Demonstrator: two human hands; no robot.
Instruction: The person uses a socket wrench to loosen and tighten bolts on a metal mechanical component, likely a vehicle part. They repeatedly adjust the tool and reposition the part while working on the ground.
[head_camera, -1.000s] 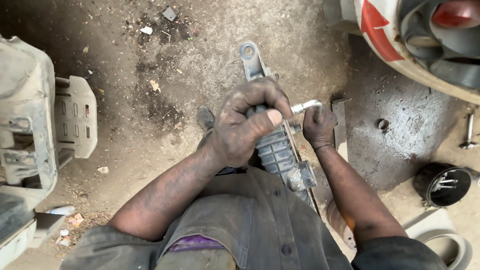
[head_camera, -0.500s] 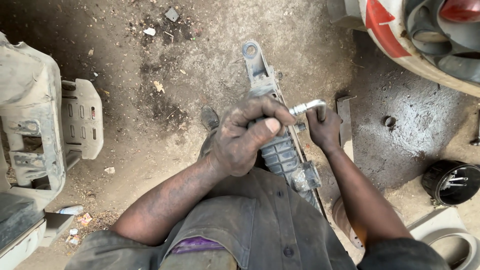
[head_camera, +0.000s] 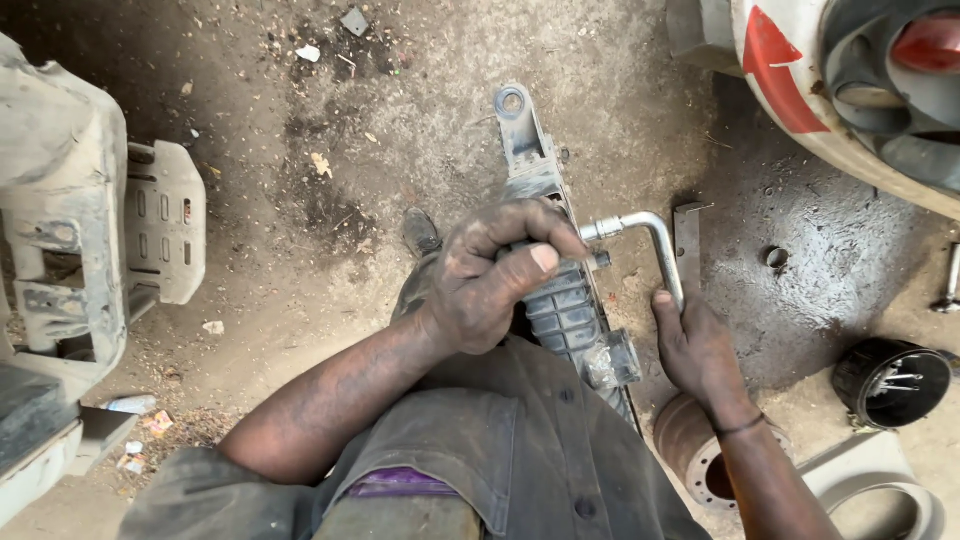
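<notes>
At frame centre, I see my left hand (head_camera: 500, 275) clamped around the ribbed black part (head_camera: 560, 300), right hand (head_camera: 695, 345) gripping the bent metal wrench (head_camera: 655, 245); bare dirt floor (head_camera: 300, 200) lies open upper left.

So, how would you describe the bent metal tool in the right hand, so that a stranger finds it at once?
Start at the long grey ribbed part that stands up from the person's lap and is gripped by the left hand. Just to its right, the right hand holds an L-shaped wrench whose short arm meets that part. It is the only shiny, silver, bent rod; everything beside it is dull and dirty.
</notes>
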